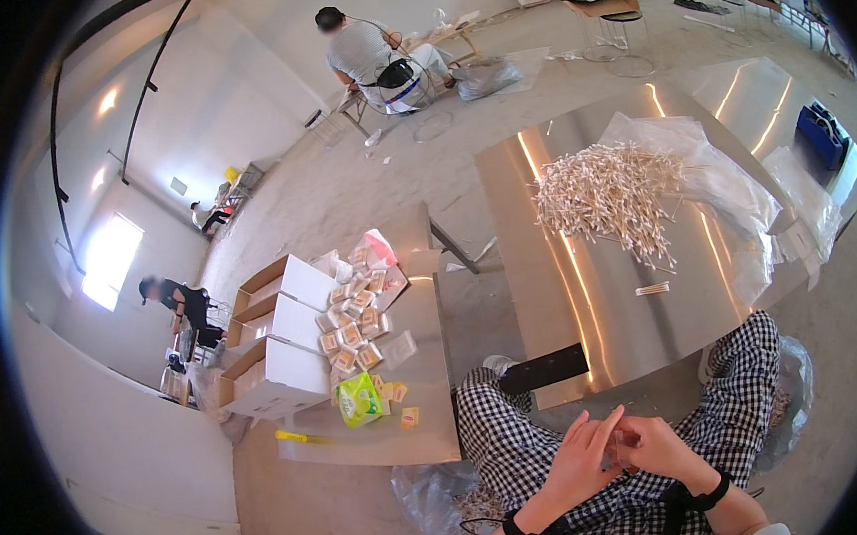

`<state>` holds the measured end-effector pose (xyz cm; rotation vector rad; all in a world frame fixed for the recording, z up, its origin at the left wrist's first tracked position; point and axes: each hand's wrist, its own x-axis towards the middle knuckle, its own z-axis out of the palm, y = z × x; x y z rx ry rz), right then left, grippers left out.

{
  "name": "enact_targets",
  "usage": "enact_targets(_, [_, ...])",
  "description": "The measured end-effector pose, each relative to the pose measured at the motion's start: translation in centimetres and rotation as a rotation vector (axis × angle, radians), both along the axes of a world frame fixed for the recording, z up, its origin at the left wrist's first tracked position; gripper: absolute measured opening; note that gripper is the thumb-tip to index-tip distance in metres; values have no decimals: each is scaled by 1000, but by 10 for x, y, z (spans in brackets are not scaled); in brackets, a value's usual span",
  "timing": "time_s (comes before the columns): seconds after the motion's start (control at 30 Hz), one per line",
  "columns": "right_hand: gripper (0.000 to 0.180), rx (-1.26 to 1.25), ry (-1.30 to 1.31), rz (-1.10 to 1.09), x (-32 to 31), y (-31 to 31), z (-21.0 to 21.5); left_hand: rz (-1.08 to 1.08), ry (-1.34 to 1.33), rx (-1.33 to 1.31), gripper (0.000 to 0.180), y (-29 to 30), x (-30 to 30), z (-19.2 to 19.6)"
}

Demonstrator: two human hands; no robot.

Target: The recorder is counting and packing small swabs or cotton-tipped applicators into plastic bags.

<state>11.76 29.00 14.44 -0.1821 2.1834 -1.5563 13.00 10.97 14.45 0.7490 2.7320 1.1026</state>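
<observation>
Over my lap, my left hand [583,456] and my right hand [654,446] meet. Between them is a small clear plastic thing [616,452], mostly covered by the fingers. The left fingers are long and close together against it; the right fingers are bent in a pinch. Beyond my hands, a large heap of cotton swabs [609,194] lies on a shiny metal-topped table [507,214]. Closer to me on that table rests a small neat bundle of cotton swabs [652,290]. A crumpled clear plastic bag [738,190] spreads beside the heap.
On a lower left table [424,363] are white cartons [299,377], a pile of small clear boxes [349,336], a green packet [360,400], yellow cards [409,418] and a yellow-handled tool [292,437]. Plastic bags [428,492] flank my legs. Other people [375,60] sit farther off.
</observation>
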Motion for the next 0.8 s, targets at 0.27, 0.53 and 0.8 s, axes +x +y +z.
enact_targets(0.27, [17, -112, 61, 86, 0, -2, 1, 177, 33, -11, 72, -4, 14, -1])
enact_targets(0.53, [18, -138, 14, -64, 1, 2, -9, 412, 114, -178, 53, -36, -6, -19])
enact_targets(0.8, [17, -199, -18, -166, -8, 9, 0, 725, -85, -409, 49, -147, -65, -99])
